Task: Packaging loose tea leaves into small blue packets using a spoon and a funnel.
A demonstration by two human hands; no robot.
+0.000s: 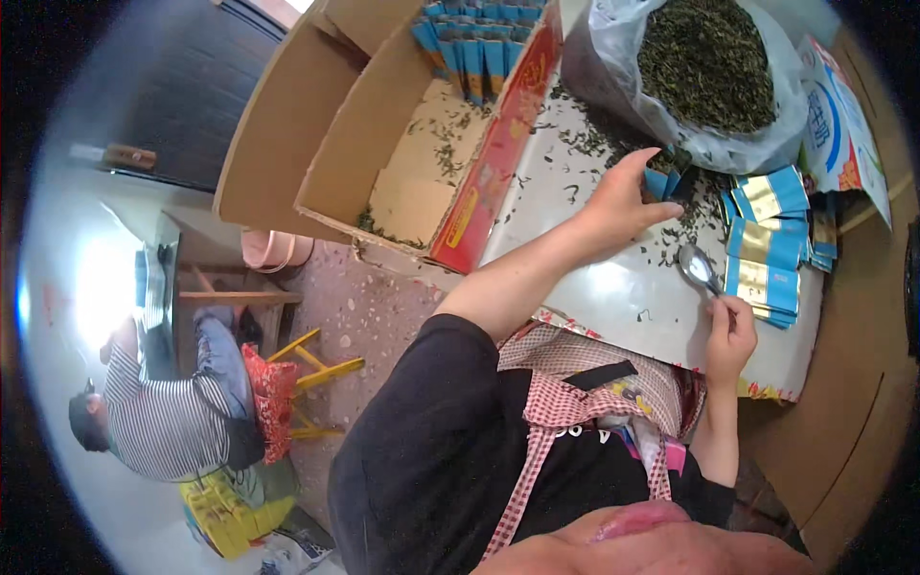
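Observation:
My left hand (pixel 625 198) is at a small blue packet (pixel 660 184) beside the bag of leaves. Its thumb and a finger are spread on either side of the packet, and whether they grip it is unclear. My right hand (pixel 729 334) holds a metal spoon (pixel 697 264) by the handle, its bowl over the white tabletop (pixel 618 295). Dried dark leaves (pixel 708 65) fill a clear plastic bag (pixel 787 122), and loose leaves lie scattered below it. Flat blue and gold packets (pixel 765 251) lie in overlapping piles right of the spoon.
A cardboard box (pixel 352 158) with a red side stands at the left, with rows of upright blue packets (pixel 478 50) at its far end. A printed carton (pixel 837 129) is at the right. A person in a striped shirt (pixel 169 424) sits far left, near a pink bucket (pixel 277 249).

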